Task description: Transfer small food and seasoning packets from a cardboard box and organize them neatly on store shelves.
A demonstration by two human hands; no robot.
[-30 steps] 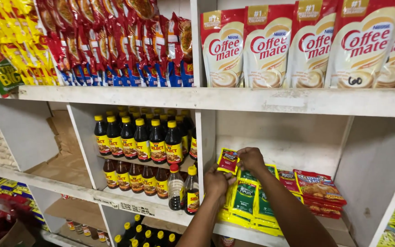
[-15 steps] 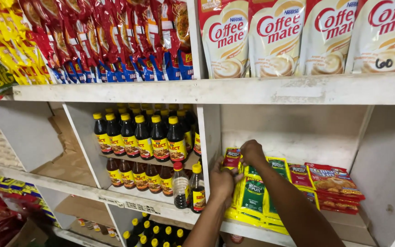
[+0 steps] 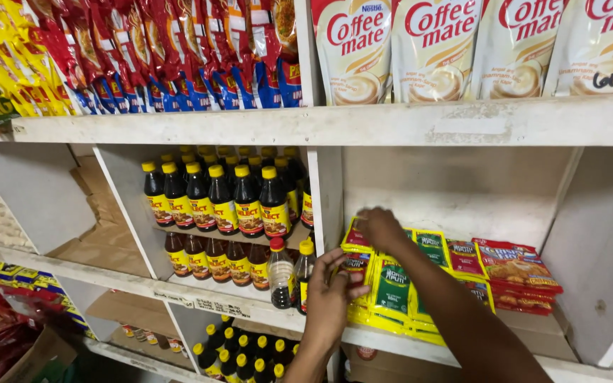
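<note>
Gripping small red-and-yellow sachets (image 3: 355,264), left hand (image 3: 329,298) below, right hand (image 3: 379,227) above

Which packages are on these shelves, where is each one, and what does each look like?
Red sachet: between both hands, small, flat.
Green sachets: beside it, yellow-edged.
Red packets: right of them, stacked flat.
Dark bottles: left compartment, yellow caps.
Cream pouches: top shelf, upright, red tops.
Left hand: on the sachet.
Right hand: above.
</note>
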